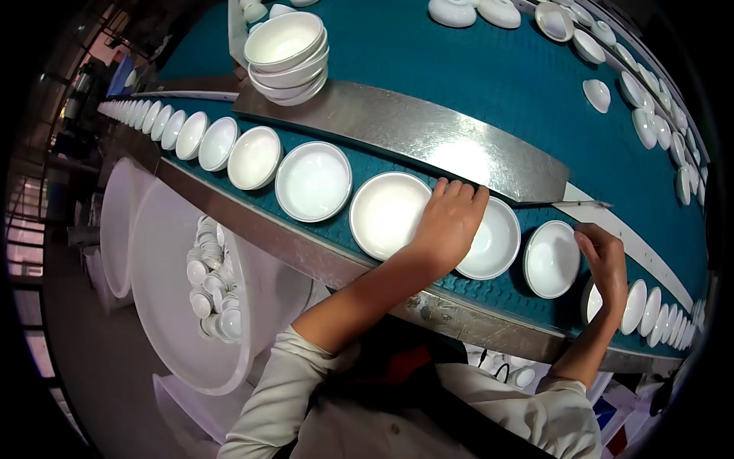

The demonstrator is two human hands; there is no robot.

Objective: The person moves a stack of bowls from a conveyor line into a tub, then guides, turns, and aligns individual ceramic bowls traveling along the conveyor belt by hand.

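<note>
My left hand (pixel 453 223) is over two neighbouring white bowls in a row on the teal belt, fingers bent and close together. It covers the right edge of one bowl (pixel 388 213) and the left part of the other (pixel 492 239). The fingers seem closed on this second bowl's rim; the thumb is hidden. Farther right, my right hand (pixel 602 256) is bent at the wrist, its fingers loosely curved and apart, with nothing seen in it. Its fingertips are beside the right rim of another white bowl (pixel 551 260), and the forearm partly hides a bowl behind it.
Stacked bowls (pixel 285 57) stand on a metal plate (pixel 397 130) beyond the row. More bowls (pixel 313 182) line the narrow belt on both sides. Others lie on the wide belt (pixel 428 73). A large white tub (pixel 164 306) with small white pieces stands at the lower left.
</note>
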